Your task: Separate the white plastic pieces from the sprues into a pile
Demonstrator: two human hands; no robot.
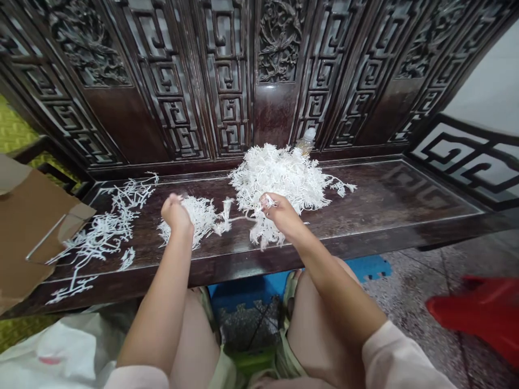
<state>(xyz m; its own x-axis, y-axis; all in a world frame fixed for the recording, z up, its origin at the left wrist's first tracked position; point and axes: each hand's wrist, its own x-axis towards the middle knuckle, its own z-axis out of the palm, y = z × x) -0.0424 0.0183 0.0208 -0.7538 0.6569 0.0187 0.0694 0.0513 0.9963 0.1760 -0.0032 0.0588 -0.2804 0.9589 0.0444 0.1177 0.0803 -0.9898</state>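
Cardboard sheet (32, 227) far left, beside loose white branching strands (109, 227) strewn on a dark lacquered wood bench (405, 189). Left hand (175, 213) — palm down, fingers curled tight, pinching a small fluffy tuft (198, 219). Right hand (279, 213) — wrist bent, fingers closed on a stringy clump (263, 232) at the front of a big tangled pile (279, 175), plastic bottle (306, 140) just behind it. Red plastic object (474, 313) over the floor, far right.

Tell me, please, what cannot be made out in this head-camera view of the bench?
Fingertips of the left hand: hidden in the white strands, head view.
Base of the small bottle: hidden by those strands.
The red object: cut off by the right edge.
The brown cardboard: cut off by the left edge.
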